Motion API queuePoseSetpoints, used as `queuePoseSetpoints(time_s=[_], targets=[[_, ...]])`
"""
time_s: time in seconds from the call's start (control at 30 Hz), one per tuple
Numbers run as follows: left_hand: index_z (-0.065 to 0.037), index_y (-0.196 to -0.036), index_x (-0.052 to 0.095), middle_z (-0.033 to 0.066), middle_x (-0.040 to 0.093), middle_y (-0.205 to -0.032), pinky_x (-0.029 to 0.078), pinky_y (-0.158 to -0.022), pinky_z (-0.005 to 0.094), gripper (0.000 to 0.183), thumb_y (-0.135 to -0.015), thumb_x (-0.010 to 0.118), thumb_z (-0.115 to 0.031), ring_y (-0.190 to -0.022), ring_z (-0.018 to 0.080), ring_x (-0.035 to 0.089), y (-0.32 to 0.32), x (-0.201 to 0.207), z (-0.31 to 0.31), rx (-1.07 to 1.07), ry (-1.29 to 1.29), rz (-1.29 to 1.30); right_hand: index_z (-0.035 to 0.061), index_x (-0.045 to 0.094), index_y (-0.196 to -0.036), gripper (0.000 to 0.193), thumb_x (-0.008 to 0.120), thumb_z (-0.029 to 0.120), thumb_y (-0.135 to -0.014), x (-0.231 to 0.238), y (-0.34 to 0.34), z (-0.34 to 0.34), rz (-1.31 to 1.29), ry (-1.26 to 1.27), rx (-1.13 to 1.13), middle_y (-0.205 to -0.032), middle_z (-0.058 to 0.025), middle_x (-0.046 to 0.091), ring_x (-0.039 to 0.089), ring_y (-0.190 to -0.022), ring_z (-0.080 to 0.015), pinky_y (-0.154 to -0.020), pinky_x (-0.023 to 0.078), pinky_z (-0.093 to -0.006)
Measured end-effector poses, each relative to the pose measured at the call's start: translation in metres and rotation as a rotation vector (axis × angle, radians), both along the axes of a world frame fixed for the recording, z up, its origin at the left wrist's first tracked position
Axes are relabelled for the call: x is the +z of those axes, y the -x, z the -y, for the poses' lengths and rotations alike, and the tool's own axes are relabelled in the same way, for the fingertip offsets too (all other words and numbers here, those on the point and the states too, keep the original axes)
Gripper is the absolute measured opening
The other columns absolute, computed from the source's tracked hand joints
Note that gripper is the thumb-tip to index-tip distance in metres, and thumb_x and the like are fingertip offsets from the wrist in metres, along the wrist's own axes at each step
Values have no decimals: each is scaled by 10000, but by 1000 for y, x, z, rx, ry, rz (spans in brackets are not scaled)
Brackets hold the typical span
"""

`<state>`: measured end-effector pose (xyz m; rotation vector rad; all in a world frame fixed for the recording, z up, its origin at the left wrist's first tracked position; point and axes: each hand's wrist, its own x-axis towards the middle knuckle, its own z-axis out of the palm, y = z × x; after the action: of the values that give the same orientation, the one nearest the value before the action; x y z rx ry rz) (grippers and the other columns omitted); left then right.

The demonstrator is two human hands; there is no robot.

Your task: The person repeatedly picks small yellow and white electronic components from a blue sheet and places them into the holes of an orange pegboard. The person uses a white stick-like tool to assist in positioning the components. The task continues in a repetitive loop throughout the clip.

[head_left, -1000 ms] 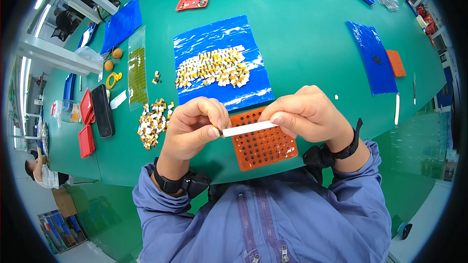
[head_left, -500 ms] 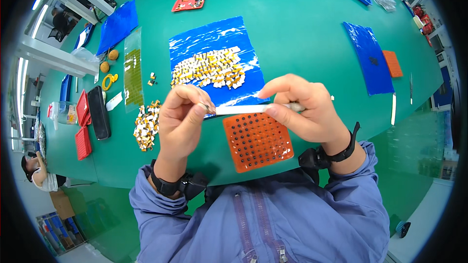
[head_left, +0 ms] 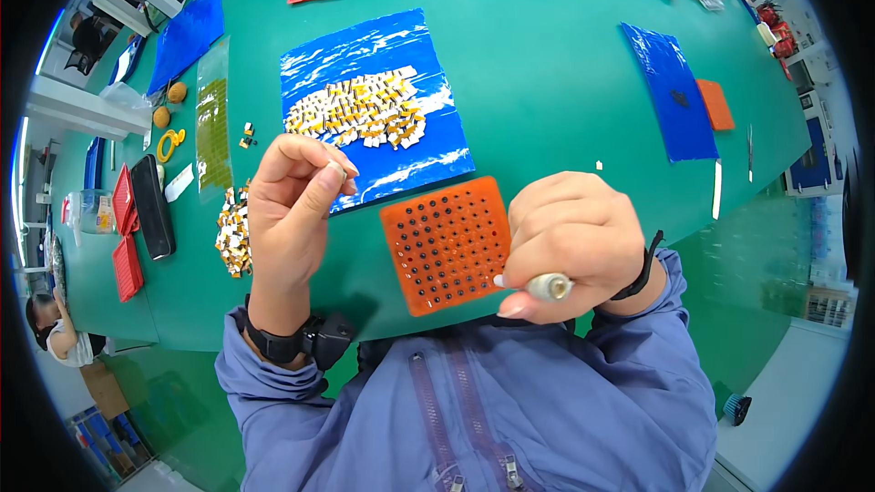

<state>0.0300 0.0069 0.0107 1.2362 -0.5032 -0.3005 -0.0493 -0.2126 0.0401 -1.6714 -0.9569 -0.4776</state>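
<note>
My left hand is raised to the left of the orange tray, thumb and forefinger pinched on something too small to make out. My right hand is closed around a pale stick-like tool at the tray's right side. The tool's rounded butt points toward me, and my fingers hide most of its shaft. Rows of small black round pieces sit in the orange tray. Beyond it, a blue sheet bears many small white and yellow-brown pieces.
A loose pile of similar pieces lies left of my left hand. Farther left are a black case, red trays and yellow scissors. At the right lie a blue sheet and an orange block.
My hands have drawn apart; the white shaft that stretched between them no longer shows. My right hand has lowered and turned, bringing the tool's butt toward me. The view has shifted slightly.
</note>
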Motion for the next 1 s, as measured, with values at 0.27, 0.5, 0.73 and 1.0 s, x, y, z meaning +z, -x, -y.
queuePoseSetpoints(time_s=[0.27,0.5,0.73,1.0], targets=[[-33,-884,470,59,531,-802,398,-662,233,57,-836,496,-18,-728,117,490,-1,3,-6,56,-75,42,21,553,-658,211,734,131,-657,-5,1,-2,5,28,44,-535,-29,479,466,-420,-159,-380,346,-263],[11,-865,537,24,548,-764,384,-653,192,78,-825,550,-55,-709,64,490,-31,19,-48,572,-723,468,38,554,-647,247,771,152,-617,-1,1,3,-98,-70,-4,-537,-16,487,437,-409,-141,-371,310,-246],[11,-795,616,90,605,-734,438,-624,260,159,-706,651,-116,-682,150,562,-48,9,-98,464,-1292,413,18,568,-643,217,770,82,-599,-9,-5,6,-118,-234,-70,-532,-24,511,428,-405,-111,-363,276,-237],[-36,-789,591,72,559,-759,419,-634,303,160,-688,667,-133,-712,200,521,-65,-26,-45,377,-1208,662,25,566,-649,154,719,36,-639,-7,-6,6,-209,-198,-139,-540,-18,515,425,-412,-84,-378,283,-221]])
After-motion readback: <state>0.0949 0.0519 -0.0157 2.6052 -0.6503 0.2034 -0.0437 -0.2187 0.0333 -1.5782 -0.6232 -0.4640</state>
